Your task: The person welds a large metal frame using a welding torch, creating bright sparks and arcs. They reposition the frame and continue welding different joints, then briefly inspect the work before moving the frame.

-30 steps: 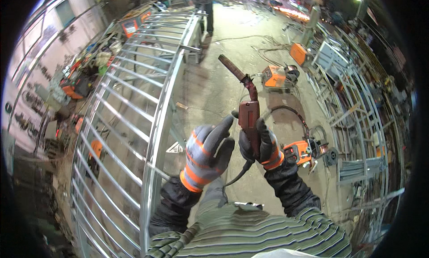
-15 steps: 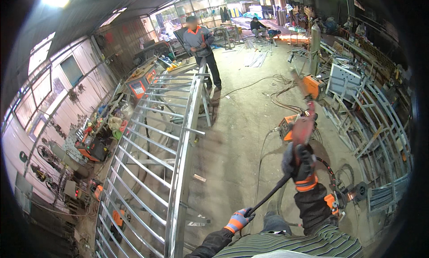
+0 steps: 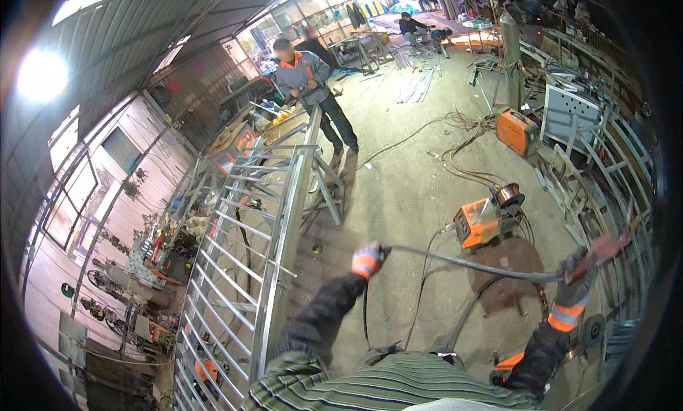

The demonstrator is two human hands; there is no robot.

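My right hand (image 3: 575, 286), gloved in grey with orange bands, is closed around a red welding torch (image 3: 608, 247) at the right. The torch is blurred, and its tip points up and away to the right. A thick dark cable (image 3: 469, 264) runs from it across to my left hand (image 3: 370, 259). That gloved hand is closed on the cable, out in front and left of my body. Beyond the middle of the cable stands an orange wire feeder (image 3: 478, 222) with a wire spool (image 3: 509, 195). The long silver metal railing frame (image 3: 281, 226) lies to the left of my left hand.
A person in grey and orange (image 3: 302, 73) stands at the railing's far end, another behind. A crouching person (image 3: 411, 30) is farther off. An orange machine (image 3: 517, 132) and loose hoses (image 3: 455, 162) lie ahead. Metal frames (image 3: 605, 190) line the right side.
My right hand has swung the torch down and to the right. My left hand has moved forward and up, drawing the cable out between both hands. The view has shifted.
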